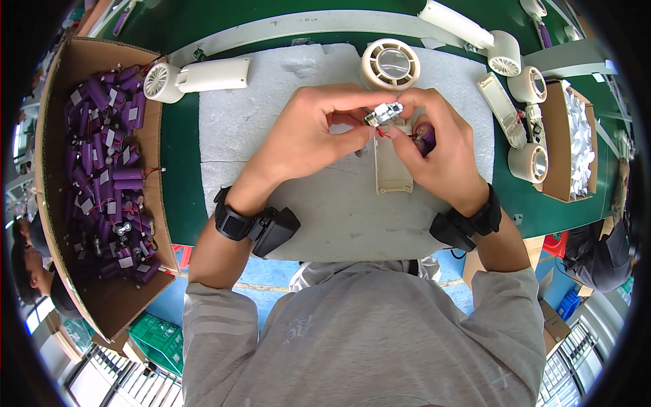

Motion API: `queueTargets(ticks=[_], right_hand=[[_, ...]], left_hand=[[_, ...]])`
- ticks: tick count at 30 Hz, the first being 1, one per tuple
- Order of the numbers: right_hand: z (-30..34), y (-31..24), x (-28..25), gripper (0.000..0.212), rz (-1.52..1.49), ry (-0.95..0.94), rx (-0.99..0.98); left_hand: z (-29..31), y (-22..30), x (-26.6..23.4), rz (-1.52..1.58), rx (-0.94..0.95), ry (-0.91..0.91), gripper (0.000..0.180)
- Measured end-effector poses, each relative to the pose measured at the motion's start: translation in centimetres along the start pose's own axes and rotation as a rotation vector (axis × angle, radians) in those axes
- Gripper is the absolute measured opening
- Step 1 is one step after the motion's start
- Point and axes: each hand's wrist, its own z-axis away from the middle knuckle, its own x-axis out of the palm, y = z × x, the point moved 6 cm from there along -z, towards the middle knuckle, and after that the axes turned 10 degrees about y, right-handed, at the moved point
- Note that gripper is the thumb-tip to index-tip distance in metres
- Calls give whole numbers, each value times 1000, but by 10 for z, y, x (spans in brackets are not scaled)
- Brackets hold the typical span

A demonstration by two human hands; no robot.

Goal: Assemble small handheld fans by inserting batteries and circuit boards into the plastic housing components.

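A small circuit board [384,114] with silvery parts is pinched between the thumb and fingers of my left hand [298,132]. My right hand [444,146] curls round a purple battery cell [426,138], its thumb and fingertip close to the board. Short red wires [383,133] run beside the board between both hands. Under them, on the grey foam mat, lies an opened cream handheld fan: its round head [390,64] points away from me and its hollow handle shell [394,180] comes toward me. Fingers partly hide where the wires meet the board.
A cardboard box [51,197] full of purple battery cells [112,149] stands at the left. Cream fans [213,74] lie at the back left and back right [461,26]. Another opened fan [527,163] and a box of white pieces [580,146] are on the right.
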Motion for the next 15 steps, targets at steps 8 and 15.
queueTargets(ticks=[8, 15], right_hand=[[-2, -4, 1, 38, 44, 77, -143], [-1, -2, 0, 34, 93, 96, -85]], left_hand=[[2, 1, 0, -99, 52, 82, 35], [1, 0, -2, -97, 85, 117, 28]])
